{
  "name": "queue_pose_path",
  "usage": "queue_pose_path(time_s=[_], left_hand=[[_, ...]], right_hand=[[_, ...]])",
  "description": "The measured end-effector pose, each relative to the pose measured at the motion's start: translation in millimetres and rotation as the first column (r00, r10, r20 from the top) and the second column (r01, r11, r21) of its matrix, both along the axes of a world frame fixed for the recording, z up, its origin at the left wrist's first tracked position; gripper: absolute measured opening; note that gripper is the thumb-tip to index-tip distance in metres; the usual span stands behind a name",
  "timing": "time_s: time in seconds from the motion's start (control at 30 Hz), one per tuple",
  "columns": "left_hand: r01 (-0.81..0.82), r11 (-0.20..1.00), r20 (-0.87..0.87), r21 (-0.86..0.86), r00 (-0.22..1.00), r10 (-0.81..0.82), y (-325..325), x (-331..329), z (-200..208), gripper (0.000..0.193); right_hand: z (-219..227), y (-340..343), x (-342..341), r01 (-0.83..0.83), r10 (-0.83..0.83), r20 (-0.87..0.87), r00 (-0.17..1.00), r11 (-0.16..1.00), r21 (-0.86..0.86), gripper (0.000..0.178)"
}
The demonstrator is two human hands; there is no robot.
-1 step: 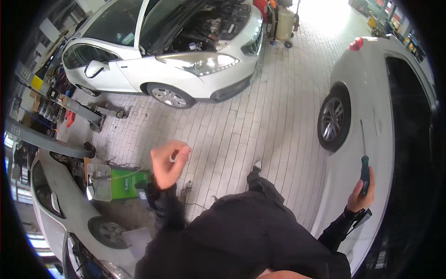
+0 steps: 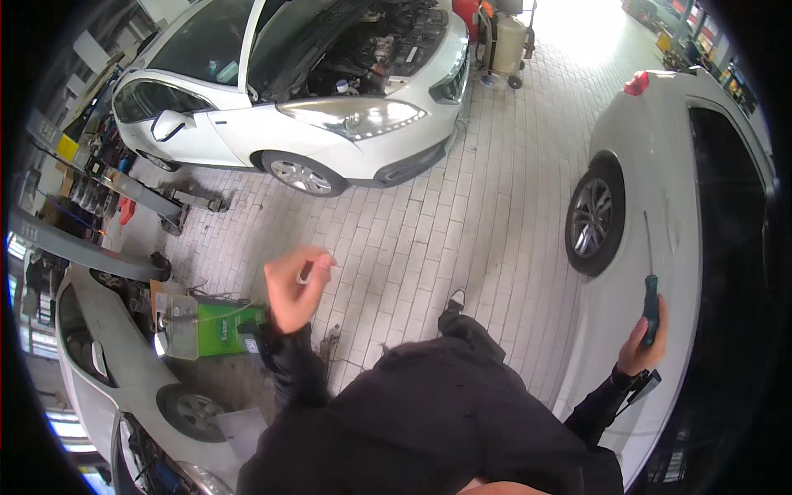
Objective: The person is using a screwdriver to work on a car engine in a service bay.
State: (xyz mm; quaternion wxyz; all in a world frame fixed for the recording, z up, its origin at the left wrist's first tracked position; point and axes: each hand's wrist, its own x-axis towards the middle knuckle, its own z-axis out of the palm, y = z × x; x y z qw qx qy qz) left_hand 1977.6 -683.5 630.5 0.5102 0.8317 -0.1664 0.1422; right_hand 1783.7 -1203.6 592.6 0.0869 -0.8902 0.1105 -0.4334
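Observation:
In my right hand (image 2: 640,350) is a screwdriver (image 2: 651,293) with a dark green handle. Its long thin shaft points up and away from me, in front of the white car's side on the right. Whether the tip touches the car I cannot tell. My left hand (image 2: 294,289) is raised in front of me over the tiled floor, left of the middle. Its fingers curl in toward the thumb, forming a small ring. Anything pinched at the fingertips is too small to make out.
A white car with its hood up (image 2: 363,144) stands ahead on the left. Close on my right is another white car (image 2: 619,322). A third car (image 2: 124,330) and a green machine (image 2: 227,328) are at the lower left. A tank on wheels (image 2: 505,45) stands far ahead.

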Motion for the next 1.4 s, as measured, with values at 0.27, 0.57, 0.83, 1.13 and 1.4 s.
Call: queue_pose_path(time_s=[0.27, 0.57, 0.83, 1.13, 1.4], left_hand=[[-0.145, 0.989, 0.122, -0.003, 0.982, 0.144, -57.0, 189.1, 37.9, 0.019], [-0.275, 0.939, 0.029, -0.205, 0.958, 0.287, -110.6, 410.0, -18.7, 0.013], [-0.372, 0.924, 0.151, -0.093, 0.912, 0.382, -139.5, 597.0, -21.3, 0.02], [-0.598, 0.799, 0.159, 0.063, 0.797, 0.583, -159.6, 675.1, -22.2, 0.017], [-0.829, 0.554, 0.179, 0.077, 0.558, 0.81, -247.9, 685.0, -18.2, 0.018]], right_hand=[[33.7, -87.2, 268.8, -0.139, 0.089, 0.334, 0.938, 0.982, 0.128, 0.043], [42.9, -151.0, 489.2, -0.112, 0.102, 0.391, 0.915, 0.994, 0.003, 0.046], [67.3, -197.8, 656.3, -0.129, 0.134, 0.284, 0.949, 0.991, -0.036, 0.039], [52.5, -242.4, 879.9, -0.367, 0.346, 0.257, 0.902, 0.93, 0.036, 0.04], [21.5, -286.3, 1099.7, -0.644, 0.59, 0.289, 0.753, 0.752, 0.141, 0.046]])
